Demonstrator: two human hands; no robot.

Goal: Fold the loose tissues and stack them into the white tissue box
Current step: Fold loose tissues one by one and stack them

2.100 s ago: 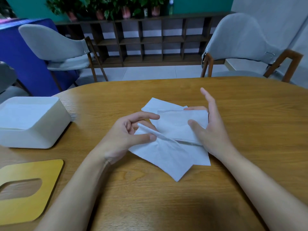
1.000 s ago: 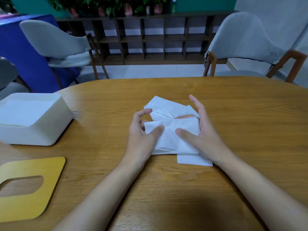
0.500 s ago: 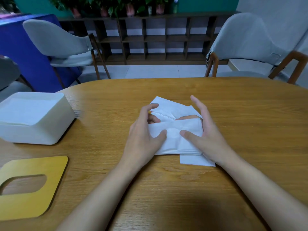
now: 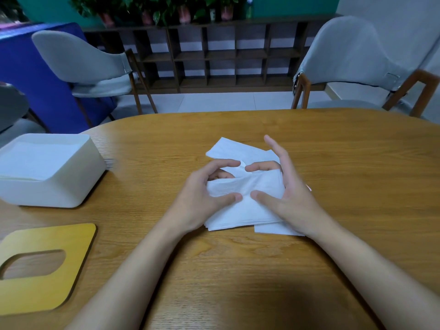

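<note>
A folded white tissue (image 4: 247, 206) lies in the middle of the wooden table on top of other loose tissues (image 4: 228, 148). My left hand (image 4: 202, 198) pinches its left side, thumb on top and fingers curled over the far edge. My right hand (image 4: 288, 196) grips the right side the same way, thumb pressed on the tissue and index finger curled over the top. The two thumbs nearly meet. The open white tissue box (image 4: 71, 186) stands at the left, with flat tissues inside it.
A yellow box lid (image 4: 59, 282) with an oval cut-out lies at the near left of the table (image 4: 357, 163). Grey chairs (image 4: 345, 55) stand beyond the far edge, with a dark shelf unit (image 4: 214, 55) behind them.
The tissue that was spread out has been folded over into a compact rectangle. Both hands have moved closer together on it, and the thumbs now almost touch.
</note>
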